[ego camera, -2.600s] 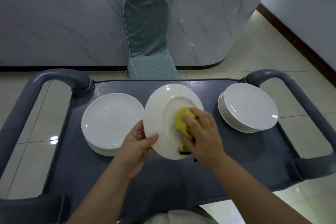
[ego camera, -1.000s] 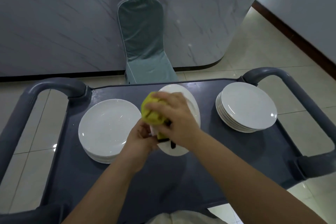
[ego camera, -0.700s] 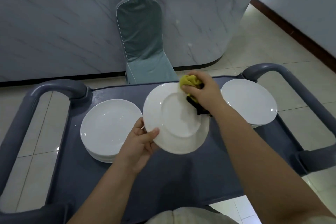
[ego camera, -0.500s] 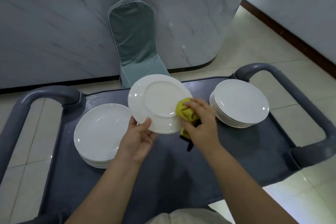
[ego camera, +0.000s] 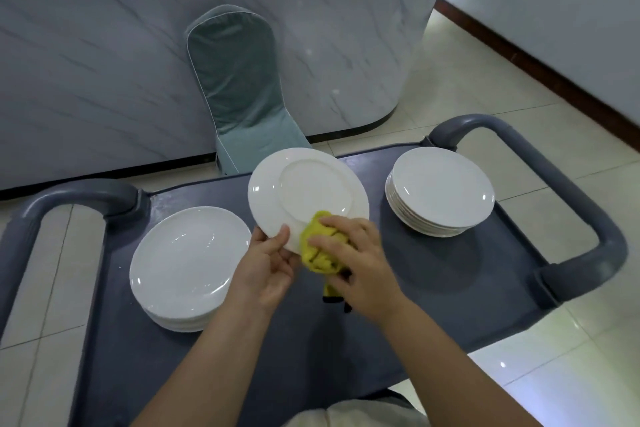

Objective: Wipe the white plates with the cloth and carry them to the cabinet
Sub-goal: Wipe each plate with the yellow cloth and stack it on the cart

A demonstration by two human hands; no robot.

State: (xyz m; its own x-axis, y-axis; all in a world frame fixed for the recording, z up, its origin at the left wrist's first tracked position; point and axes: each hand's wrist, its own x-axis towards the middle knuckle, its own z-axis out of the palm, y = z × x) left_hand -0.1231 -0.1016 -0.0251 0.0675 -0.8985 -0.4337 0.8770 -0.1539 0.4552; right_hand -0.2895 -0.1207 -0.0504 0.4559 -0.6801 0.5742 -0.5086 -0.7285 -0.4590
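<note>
1. The step in hand is wiping. The left hand [ego camera: 268,265] pinches the near rim of one white plate [ego camera: 308,191], thumb on the face turned towards the camera. The plate is held tilted above the cart [ego camera: 450,288], between the left stack [ego camera: 188,260] and the right stack [ego camera: 441,191].
2. The right hand [ego camera: 356,263] has its grip closed round a bunched yellow cloth [ego camera: 318,250], which is pressed against the plate's lower edge just beside the left thumb.
3. The face in view carries a raised ring, so it is probably the underside.
4. The next move likely calls for sweeping the cloth round the rest of the rim. The left grip would need to stay firm on the glossy plate, or shift along to free the covered patch.
5. The left fingers are hidden behind the plate, and a dark part of the cloth hangs half-hidden under the right hand.
6. Nothing shows which stack is already wiped, and no cabinet is in view.
</note>
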